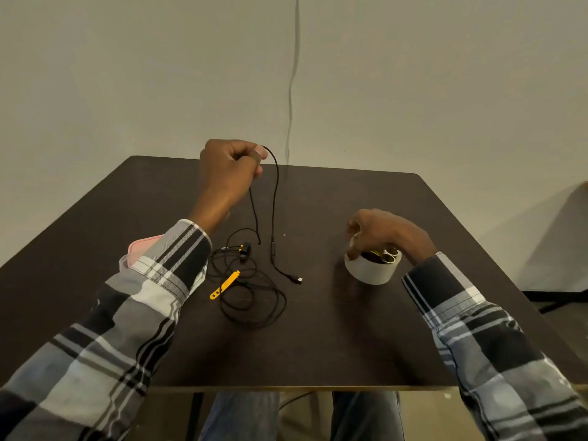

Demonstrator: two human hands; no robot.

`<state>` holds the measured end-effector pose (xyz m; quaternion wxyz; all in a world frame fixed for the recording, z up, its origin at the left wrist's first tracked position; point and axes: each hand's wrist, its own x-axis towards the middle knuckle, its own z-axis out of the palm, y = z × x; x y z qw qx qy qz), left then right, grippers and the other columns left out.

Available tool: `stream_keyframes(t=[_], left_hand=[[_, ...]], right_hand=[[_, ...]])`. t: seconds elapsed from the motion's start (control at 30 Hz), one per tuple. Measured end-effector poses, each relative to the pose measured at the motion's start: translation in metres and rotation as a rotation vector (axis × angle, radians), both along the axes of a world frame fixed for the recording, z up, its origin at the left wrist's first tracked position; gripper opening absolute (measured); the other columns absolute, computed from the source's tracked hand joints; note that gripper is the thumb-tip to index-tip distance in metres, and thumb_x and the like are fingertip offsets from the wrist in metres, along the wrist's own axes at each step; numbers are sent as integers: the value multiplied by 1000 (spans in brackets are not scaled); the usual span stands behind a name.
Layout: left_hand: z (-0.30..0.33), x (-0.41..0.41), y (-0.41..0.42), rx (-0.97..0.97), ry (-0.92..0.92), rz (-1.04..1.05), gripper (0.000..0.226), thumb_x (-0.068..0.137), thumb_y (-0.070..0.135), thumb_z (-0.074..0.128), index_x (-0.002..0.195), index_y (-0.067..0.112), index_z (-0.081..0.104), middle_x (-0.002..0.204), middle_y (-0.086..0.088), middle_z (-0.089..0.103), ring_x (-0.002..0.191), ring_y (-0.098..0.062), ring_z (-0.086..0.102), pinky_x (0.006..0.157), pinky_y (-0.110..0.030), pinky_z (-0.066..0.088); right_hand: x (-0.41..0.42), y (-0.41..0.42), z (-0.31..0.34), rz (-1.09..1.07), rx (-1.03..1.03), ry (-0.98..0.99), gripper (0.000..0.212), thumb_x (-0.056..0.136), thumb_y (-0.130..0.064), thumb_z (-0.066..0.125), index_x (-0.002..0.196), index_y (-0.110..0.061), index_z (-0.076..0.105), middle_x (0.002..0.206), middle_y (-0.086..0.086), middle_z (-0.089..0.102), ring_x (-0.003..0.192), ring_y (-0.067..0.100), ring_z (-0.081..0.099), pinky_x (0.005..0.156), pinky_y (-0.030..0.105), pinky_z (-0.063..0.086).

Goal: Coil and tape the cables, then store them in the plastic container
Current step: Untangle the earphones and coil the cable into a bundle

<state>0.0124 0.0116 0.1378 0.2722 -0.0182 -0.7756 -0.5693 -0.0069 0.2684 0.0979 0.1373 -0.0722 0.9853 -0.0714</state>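
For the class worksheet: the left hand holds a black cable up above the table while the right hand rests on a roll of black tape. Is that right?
Not quite. The head view shows the roll of tape is white, not black. The left hand does hold the black cable up above the table, with the right hand on the roll.

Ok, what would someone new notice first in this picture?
Probably the left hand raised above the dark table, pinching a thin black cable that dangles down in a loop. Next, the right hand gripping a white tape roll, and the tangled cable with a yellow tie at centre.
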Motion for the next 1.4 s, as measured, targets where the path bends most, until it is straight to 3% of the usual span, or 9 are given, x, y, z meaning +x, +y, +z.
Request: stream_keyframes(t=[0.17, 0.33, 0.43, 0.53, 0.7, 0.9, 0.97, 1.2, 1.4], left_hand=[[1, 3, 11, -48, 6, -32, 13, 91, 20, 66, 86, 18, 78, 66, 2, 70, 59, -2, 65, 65, -15, 50], [-1, 7, 18, -71, 13, -92, 12, 90, 21, 68, 87, 17, 78, 63, 4, 69, 59, -1, 64, 65, -11, 49], [-2, 8, 19, -77, 8, -111, 12, 90, 21, 68, 87, 16, 79, 64, 1, 70, 61, -4, 65, 71, -19, 53], [-2, 7, 17, -76, 0, -141, 12, 90, 20, 68, 87, 16, 78, 61, 3, 68, 59, -3, 64, 68, -20, 51], [4, 9, 15, -74, 2, -276, 13, 92, 13, 65, 87, 10, 77, 59, 2, 65, 54, -6, 61, 62, -23, 51], [17, 13, 19, -99, 43, -376, 13, 93, 15, 66, 88, 11, 77, 56, 7, 64, 53, -9, 60, 62, -33, 58], [22, 16, 18, -67, 69, -389, 13, 93, 14, 66, 88, 9, 78, 57, 4, 63, 52, -11, 59, 60, -31, 57], [34, 27, -7, 124, 144, -294, 25, 98, 21, 60, 84, 5, 74, 58, -4, 57, 49, -11, 54, 59, -33, 59], [26, 29, -8, 6, -172, -450, 44, 95, 45, 57, 87, 6, 75, 73, -11, 74, 64, -20, 70, 69, -31, 59]], right_hand=[[-3, -8, -6, 20, 50, 86, 29, 79, -30, 78, 103, -22, 65, 107, 3, 66, 97, 23, 63, 87, 41, 57], [-3, -18, -5, 29, 122, 154, 29, 81, -31, 75, 106, -18, 69, 102, 4, 68, 92, 22, 64, 82, 38, 58], [-6, -17, -5, 46, 137, 142, 27, 81, -30, 75, 105, -18, 71, 102, 4, 69, 91, 21, 64, 80, 36, 58], [-11, -13, 0, 81, 115, 41, 33, 84, -38, 76, 110, -19, 68, 111, 2, 68, 100, 20, 62, 89, 36, 54], [-10, -11, 16, 172, -207, 31, 54, 83, -52, 72, 122, -16, 63, 118, 0, 66, 106, 14, 62, 97, 36, 51], [4, -48, 24, 254, -773, 282, 30, 91, -35, 70, 116, -19, 69, 105, -6, 72, 99, 7, 69, 88, 28, 55], [9, -57, 28, 247, -868, 343, 19, 97, -26, 63, 108, -15, 73, 97, -4, 76, 93, 7, 71, 84, 24, 56], [8, -46, 39, 88, -1185, 310, 19, 100, -17, 57, 102, -5, 72, 88, 8, 78, 82, 18, 74, 79, 29, 60], [12, -47, 53, 180, -1163, 370, 18, 95, -15, 64, 106, -5, 74, 87, 11, 77, 79, 19, 75, 76, 27, 61]])
